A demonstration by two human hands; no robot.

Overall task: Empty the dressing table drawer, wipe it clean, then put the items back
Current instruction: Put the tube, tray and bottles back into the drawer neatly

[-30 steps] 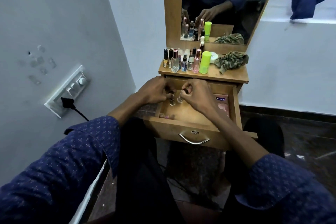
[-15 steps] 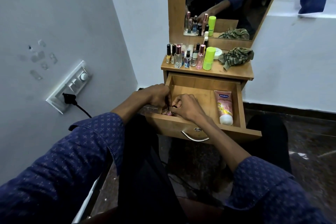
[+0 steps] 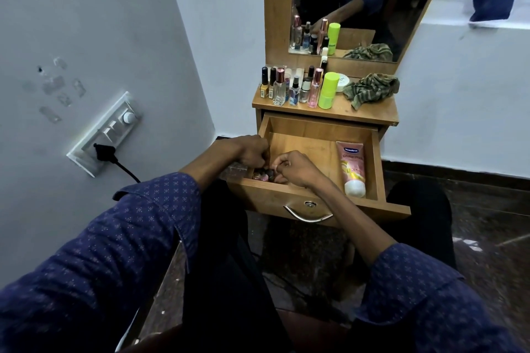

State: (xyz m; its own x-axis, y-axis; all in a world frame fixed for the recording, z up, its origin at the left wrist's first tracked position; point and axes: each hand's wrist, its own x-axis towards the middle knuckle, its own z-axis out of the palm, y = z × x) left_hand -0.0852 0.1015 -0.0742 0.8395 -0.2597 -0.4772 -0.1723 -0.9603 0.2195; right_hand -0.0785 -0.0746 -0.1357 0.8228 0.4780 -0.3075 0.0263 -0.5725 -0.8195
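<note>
Carefully now: left hand (image 3: 252, 152) and right hand (image 3: 295, 169), fingers pinched on small bottles (image 3: 262, 175) at lower-centre drawer (image 3: 315, 137) corner, best kept upright.

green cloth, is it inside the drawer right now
No, the green cloth lies crumpled on the dressing table top, right of the bottles, while the open drawer below holds a pink lotion tube.
</note>
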